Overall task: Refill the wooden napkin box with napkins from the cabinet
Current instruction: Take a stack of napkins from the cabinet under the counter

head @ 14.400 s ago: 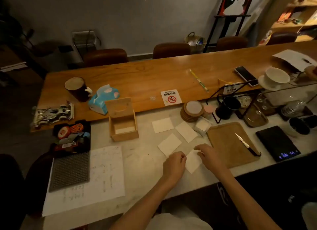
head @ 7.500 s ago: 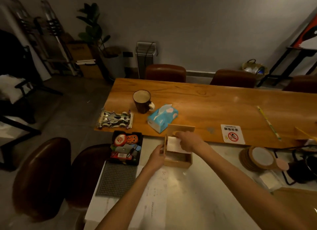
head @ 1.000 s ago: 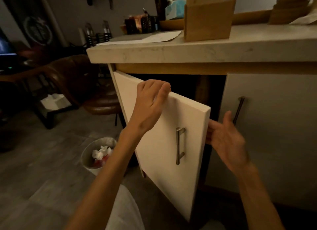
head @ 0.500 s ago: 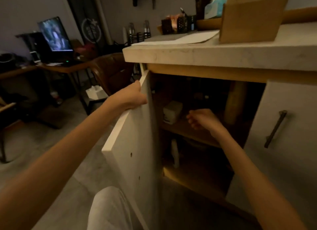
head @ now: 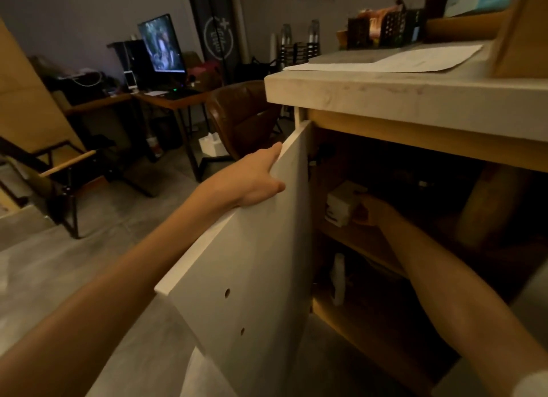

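The white cabinet door (head: 252, 263) stands swung wide open under the counter. My left hand (head: 255, 180) grips the door's top edge. Inside the dark cabinet, a white napkin pack (head: 341, 202) sits on the upper wooden shelf (head: 361, 242). My right hand (head: 370, 209) reaches in and curls around the pack's right side, touching it; it is too dark to tell whether the pack is lifted. A corner of the wooden napkin box (head: 522, 32) shows on the counter at the top right.
The pale stone counter (head: 400, 94) overhangs the cabinet, with a paper sheet (head: 409, 60) on it. A white bottle (head: 338, 278) stands on the lower shelf. A brown chair (head: 240, 115) and a desk with a lit monitor (head: 161, 45) are to the left.
The door has swung further open under my left hand. My right hand has gone deeper into the cabinet and reached the white napkin pack on the shelf.
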The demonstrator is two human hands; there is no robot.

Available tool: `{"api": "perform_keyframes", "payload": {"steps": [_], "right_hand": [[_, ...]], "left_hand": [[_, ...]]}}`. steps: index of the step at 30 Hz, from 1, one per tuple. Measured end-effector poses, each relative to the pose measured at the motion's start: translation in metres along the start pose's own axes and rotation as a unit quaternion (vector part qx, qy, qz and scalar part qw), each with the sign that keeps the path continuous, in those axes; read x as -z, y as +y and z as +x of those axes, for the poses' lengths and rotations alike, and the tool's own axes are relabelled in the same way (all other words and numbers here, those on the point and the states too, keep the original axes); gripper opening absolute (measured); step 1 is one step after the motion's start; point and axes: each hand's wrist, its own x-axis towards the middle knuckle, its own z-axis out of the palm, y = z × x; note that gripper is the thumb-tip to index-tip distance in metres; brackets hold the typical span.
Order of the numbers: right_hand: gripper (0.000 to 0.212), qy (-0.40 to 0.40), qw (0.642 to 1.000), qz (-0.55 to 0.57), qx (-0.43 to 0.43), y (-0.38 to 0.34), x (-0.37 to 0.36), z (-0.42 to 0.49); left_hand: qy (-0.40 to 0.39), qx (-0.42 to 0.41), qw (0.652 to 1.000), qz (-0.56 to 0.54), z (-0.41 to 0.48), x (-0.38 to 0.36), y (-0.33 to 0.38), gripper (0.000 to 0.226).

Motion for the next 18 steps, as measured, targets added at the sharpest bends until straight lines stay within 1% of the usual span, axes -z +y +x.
{"api": "perform_keyframes", "payload": {"steps": [3,7,9,11,12,13,14,15,16,18], "right_hand": [[0.051,0.013,1.0,0.006,-0.025,-0.002,-0.004,0.01],[0.049,0.027,0.999,-0.031,-0.021,-0.002,-0.01,0.017],[0.051,0.016,0.997,-0.071,0.005,0.005,-0.008,0.018],[0.055,-0.008,0.992,-0.105,0.063,0.016,-0.003,0.035],[0.059,-0.008,0.99,-0.118,0.076,0.02,0.001,0.057],[0.063,-0.017,0.99,-0.123,0.071,0.02,0.003,0.071],[0.065,-0.028,0.992,-0.113,0.042,0.017,0.006,0.074],[0.063,-0.038,0.994,-0.098,0.022,0.012,0.01,0.053],[0.057,-0.046,0.997,-0.063,0.015,0.006,0.011,0.021],[0.033,-0.056,0.993,0.089,0.044,0.0,0.012,-0.048]], "left_hand": [[0.002,0.004,1.0,-0.007,0.002,-0.001,-0.001,0.081],[0.005,0.007,1.0,-0.015,0.003,-0.001,-0.003,0.08],[0.004,0.005,1.0,-0.017,0.004,-0.002,-0.004,0.081],[0.005,0.002,1.0,-0.016,0.004,-0.002,-0.003,0.08],[0.005,0.001,1.0,-0.015,0.003,-0.002,-0.003,0.08],[0.005,0.0,1.0,-0.016,0.003,-0.002,-0.003,0.079],[0.004,0.0,1.0,-0.019,0.003,-0.003,-0.003,0.078],[0.005,-0.002,1.0,-0.02,0.003,-0.003,-0.004,0.078],[0.006,-0.006,1.0,-0.022,0.004,-0.004,-0.004,0.077],[0.002,-0.014,1.0,-0.028,0.004,-0.003,-0.003,0.077]]}}
